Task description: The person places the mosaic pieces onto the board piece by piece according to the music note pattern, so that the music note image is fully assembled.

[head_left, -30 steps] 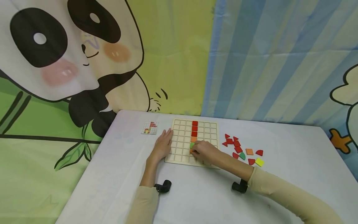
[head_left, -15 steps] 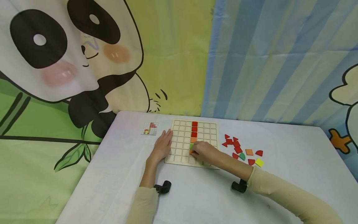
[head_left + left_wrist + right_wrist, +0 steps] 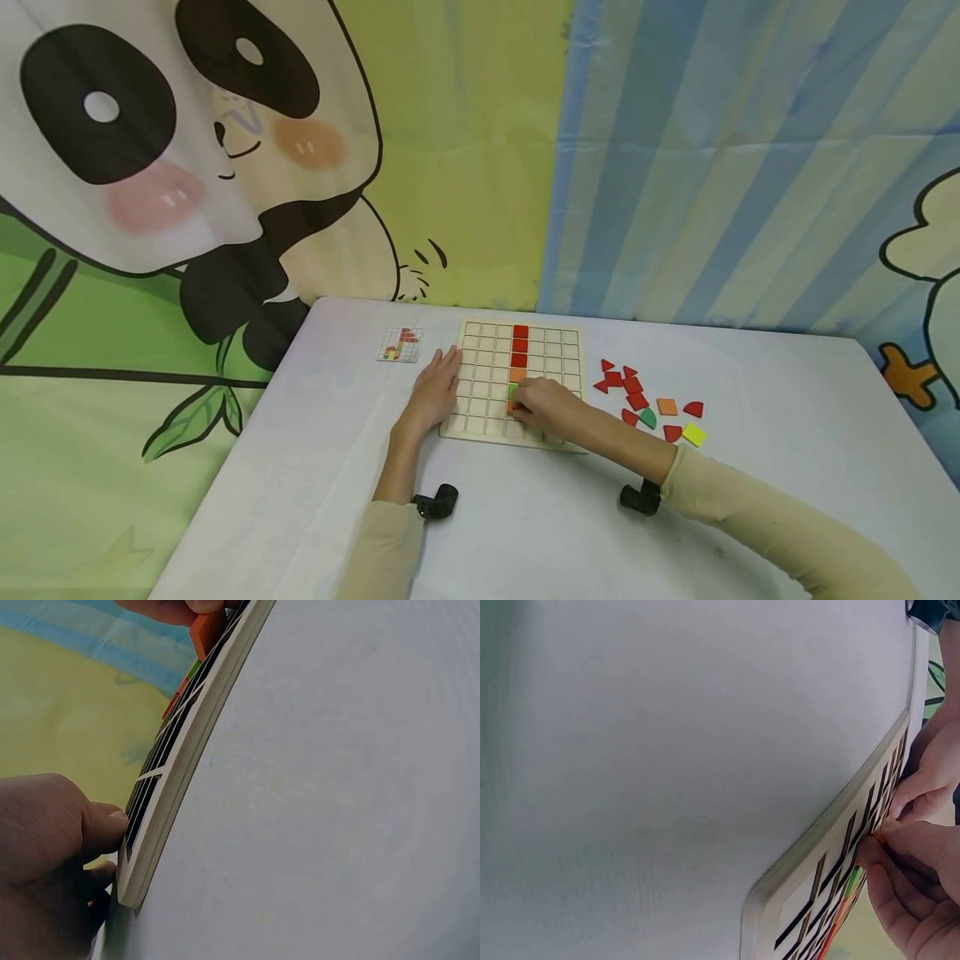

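Observation:
A pale wooden grid board (image 3: pixel 480 388) lies on the white table. My left hand (image 3: pixel 435 387) rests along its left edge, fingers extended, with the thumb at the frame in the left wrist view. Down one column run several red square tiles (image 3: pixel 520 346), then an orange tile (image 3: pixel 518 375) and a green tile (image 3: pixel 512 390). Just below the green one, my right hand (image 3: pixel 551 406) pinches an orange square tile (image 3: pixel 206 634) between thumb and fingers. In the left wrist view that tile stands tilted over the board; from the head, my fingers hide most of it.
Right of the board lie loose pieces: red triangles and red squares (image 3: pixel 632 385), an orange square (image 3: pixel 667 407), a yellow square (image 3: pixel 694 435), a green quarter circle (image 3: pixel 647 418) and red quarter circles (image 3: pixel 693 409). A small pattern card (image 3: pixel 399 344) lies left of the board.

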Demonstrator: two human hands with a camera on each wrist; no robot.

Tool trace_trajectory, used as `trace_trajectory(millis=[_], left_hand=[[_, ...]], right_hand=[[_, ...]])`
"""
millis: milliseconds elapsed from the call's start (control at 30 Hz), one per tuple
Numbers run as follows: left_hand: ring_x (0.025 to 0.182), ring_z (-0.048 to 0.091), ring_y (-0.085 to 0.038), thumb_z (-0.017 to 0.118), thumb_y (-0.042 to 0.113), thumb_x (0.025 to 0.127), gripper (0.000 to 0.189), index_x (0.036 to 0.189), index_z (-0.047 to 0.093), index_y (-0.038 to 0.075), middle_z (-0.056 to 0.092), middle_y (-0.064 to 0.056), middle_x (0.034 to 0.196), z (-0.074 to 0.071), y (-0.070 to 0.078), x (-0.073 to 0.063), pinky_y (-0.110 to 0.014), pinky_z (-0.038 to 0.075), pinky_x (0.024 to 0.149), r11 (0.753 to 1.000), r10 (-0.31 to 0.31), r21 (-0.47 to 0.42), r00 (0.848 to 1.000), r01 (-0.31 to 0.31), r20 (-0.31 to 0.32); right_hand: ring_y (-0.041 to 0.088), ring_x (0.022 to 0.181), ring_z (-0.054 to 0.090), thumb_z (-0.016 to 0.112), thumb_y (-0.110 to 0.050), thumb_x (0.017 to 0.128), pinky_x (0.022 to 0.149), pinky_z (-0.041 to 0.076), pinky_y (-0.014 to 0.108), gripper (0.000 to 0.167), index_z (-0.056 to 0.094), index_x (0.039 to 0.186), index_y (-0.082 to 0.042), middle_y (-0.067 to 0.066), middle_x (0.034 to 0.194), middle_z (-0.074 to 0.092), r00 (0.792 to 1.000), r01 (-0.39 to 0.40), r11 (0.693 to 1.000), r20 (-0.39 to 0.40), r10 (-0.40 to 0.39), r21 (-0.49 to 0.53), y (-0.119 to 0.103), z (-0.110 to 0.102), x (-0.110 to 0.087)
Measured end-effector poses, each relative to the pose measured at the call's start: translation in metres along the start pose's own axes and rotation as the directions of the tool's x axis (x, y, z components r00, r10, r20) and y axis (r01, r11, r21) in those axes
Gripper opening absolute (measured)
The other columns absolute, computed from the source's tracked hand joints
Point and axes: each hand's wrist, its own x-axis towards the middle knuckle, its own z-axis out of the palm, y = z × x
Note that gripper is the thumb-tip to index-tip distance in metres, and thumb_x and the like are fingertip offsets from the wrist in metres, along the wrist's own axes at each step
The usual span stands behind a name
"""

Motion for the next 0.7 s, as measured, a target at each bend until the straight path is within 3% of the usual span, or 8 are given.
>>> trace_trajectory(millis=[167,267,367,533,700], left_hand=[[0.162,0.010,-0.034,0.040,0.009,0.110,0.052,0.161,0.031,0.002,0.022,-0.012,0.172,0.000,0.000,0.000,-0.053,0.009,0.132,1.000,0.013,-0.007,1.000,-0.013,0.001],[0.162,0.009,-0.034,0.040,0.009,0.110,0.053,0.161,0.031,0.002,0.022,-0.011,0.172,0.000,0.000,-0.001,-0.053,0.009,0.132,1.000,0.012,-0.005,1.000,-0.012,0.003],[0.162,0.009,-0.034,0.040,0.010,0.110,0.053,0.162,0.031,0.003,0.021,-0.011,0.172,-0.001,0.000,0.000,-0.052,0.009,0.132,1.000,0.009,0.001,1.000,-0.009,0.002],[0.162,0.009,-0.034,0.040,0.010,0.110,0.053,0.162,0.031,0.003,0.021,-0.011,0.172,-0.002,0.001,-0.001,-0.053,0.009,0.132,1.000,0.008,-0.001,1.000,-0.008,0.002],[0.162,0.010,-0.034,0.040,0.009,0.110,0.053,0.161,0.031,0.002,0.022,-0.012,0.172,-0.003,0.001,-0.001,-0.054,0.009,0.131,1.000,0.006,-0.002,1.000,-0.006,0.005]], right_hand=[[0.014,0.068,0.047,0.070,-0.001,0.093,0.054,0.041,0.021,0.021,0.070,0.073,-0.006,0.002,0.081,0.054,0.999,-0.017,0.996,0.044,0.021,-0.086,-0.006,0.002,-0.004],[0.020,0.080,0.057,0.071,-0.004,0.092,0.058,0.051,0.026,0.015,0.070,0.077,-0.004,0.006,0.092,0.062,0.998,-0.026,0.993,0.057,0.033,-0.115,-0.010,0.003,-0.008],[0.025,0.095,0.063,0.072,-0.008,0.091,0.068,0.058,0.031,0.006,0.074,0.093,-0.003,0.009,0.108,0.067,0.997,-0.032,0.992,0.066,0.040,-0.123,-0.011,0.001,-0.016],[0.030,0.111,0.067,0.076,-0.014,0.092,0.081,0.063,0.035,0.035,0.071,0.124,-0.001,0.013,0.125,0.070,0.998,-0.036,0.996,0.051,0.040,-0.082,-0.010,-0.010,-0.039],[0.032,0.121,0.066,0.081,-0.018,0.090,0.089,0.063,0.040,0.048,0.068,0.132,-0.001,0.014,0.130,0.070,0.991,-0.131,0.991,0.024,0.132,-0.021,-0.003,-0.028,-0.075]])
